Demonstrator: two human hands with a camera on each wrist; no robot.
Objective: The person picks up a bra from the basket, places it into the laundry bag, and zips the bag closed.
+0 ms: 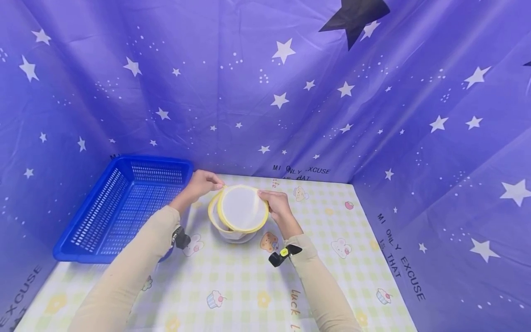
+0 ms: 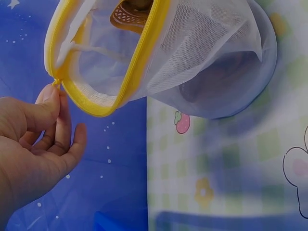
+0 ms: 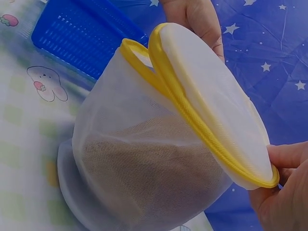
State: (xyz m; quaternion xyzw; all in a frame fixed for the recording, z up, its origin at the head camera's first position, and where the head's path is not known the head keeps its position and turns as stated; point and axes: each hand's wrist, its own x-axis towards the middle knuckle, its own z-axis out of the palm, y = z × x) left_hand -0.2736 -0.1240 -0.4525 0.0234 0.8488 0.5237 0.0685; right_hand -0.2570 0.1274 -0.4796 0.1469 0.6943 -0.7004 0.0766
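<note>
At a cartoon-printed checked tablecloth, a person's left hand pinches the yellow zipper pull of a white mesh bag, while the right hand grips the edge of its round, yellow-rimmed lid, thumb on the outer face. The lid stands partly unzipped, covering much of the opening in the head view. The bag is near the middle of the table, just right of a blue basket; whether its grey base touches the cloth is hard to tell. Inside, a brown item with a patterned surface shows through the gap, cut off by the left wrist view's top edge and reduced to a dim shape behind the mesh in the right wrist view, which crops the right hand. The left forearm hides part of the basket.
</note>
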